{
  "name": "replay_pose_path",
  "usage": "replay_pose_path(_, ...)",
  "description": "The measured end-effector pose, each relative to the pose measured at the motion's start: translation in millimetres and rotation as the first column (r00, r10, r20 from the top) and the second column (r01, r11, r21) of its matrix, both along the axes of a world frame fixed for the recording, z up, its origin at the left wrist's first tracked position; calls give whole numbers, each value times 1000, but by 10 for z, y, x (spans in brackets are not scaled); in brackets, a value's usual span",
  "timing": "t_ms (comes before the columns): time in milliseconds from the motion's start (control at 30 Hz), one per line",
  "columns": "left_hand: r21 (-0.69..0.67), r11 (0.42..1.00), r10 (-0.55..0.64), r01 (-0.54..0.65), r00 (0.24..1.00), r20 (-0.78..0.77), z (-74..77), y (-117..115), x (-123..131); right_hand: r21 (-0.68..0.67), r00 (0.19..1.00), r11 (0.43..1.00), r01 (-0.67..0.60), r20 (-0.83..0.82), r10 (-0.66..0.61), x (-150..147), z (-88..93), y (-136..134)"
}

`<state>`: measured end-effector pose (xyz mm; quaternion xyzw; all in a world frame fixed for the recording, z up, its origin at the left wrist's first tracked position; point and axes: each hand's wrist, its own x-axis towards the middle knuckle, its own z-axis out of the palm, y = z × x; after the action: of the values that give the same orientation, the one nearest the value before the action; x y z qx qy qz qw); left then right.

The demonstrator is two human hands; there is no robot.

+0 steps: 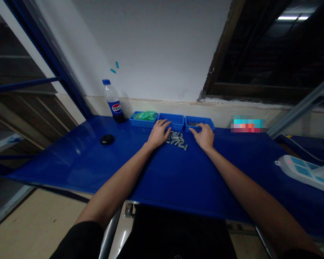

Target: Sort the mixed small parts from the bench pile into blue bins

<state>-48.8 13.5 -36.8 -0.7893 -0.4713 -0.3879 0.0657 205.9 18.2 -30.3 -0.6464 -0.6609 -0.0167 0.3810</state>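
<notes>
My left hand (159,133) is at the front of the middle blue bin (175,126), its fingers stretched and slightly apart, beside a loose pile of short silvery metal cylinders (177,139). Nothing shows in its grasp. My right hand (205,136) reaches to the front rim of the right blue bin (209,124). Its thumb and index finger are apart, with no object visible between them. Small thin metal pieces (193,124) lie inside that bin, too small to name. The left blue bin (142,123) holds a crumpled green plastic bag (145,115).
A Pepsi bottle (115,106) stands at the back left of the blue table (178,180), with a round black object (107,139) in front of it. On the right lies a white power strip (305,171). A pixelated item (247,124) sits by the wall.
</notes>
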Motion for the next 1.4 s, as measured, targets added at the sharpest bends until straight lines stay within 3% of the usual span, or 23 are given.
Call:
replay_pose_path(200, 54, 998, 30, -34, 996, 83, 87, -96, 39, 216, 977, 969, 122, -196, -80, 27, 92, -37)
replay_pose_path(333, -83, 989, -92, 123, 948, 304, 192, -143, 147, 275, 962, 960, 53, -273, 25, -42, 198, -114)
replay_pose_path(400, -220, 940, -109, 262, 840, 532, 232, -161, 227, 312, 946, 950, -18, -303, 118, -124, 244, -176)
replay_pose_path(500, -265, 839, -78, 476, 587, 806, 270, -192, 333, 385, 909, 910, -156, -305, 285, -292, 302, -316)
replay_pose_path(567, -222, 791, -88, 570, 465, 881, 284, -212, 368, 417, 865, 867, -274, -287, 411, -408, 335, -427)
replay_pose_path(667, -122, 779, -146, 616, 366, 919, 296, -213, 352, 400, 785, 811, -427, -282, 553, -532, 374, -567)
replay_pose_path(733, -84, 800, -169, 595, 357, 919, 304, -181, 302, 348, 749, 795, -496, -292, 595, -561, 384, -614)
replay_pose_path(800, -90, 830, -163, 551, 394, 905, 314, -133, 233, 283, 761, 817, -502, -305, 573, -549, 371, -616)
replay_pose_path(900, -97, 870, -149, 484, 446, 883, 345, -74, 121, 221, 867, 913, -344, -297, 399, -491, 312, -550)
replay_pose_path(1000, -62, 893, -156, 445, 436, 886, 398, -66, 22, 156, 965, 965, -209, -128, 230, -454, 236, -481)
replay_pose_path(1233, -30, 917, -134, 397, 379, 916, 524, -111, -138, 12, 963, 983, -184, 201, 178, -547, 108, -494)
replay_pose_path(1400, 2, 903, -179, 429, 372, 911, 560, -117, -159, -93, 969, 986, -139, 192, 154, -544, 36, -401)
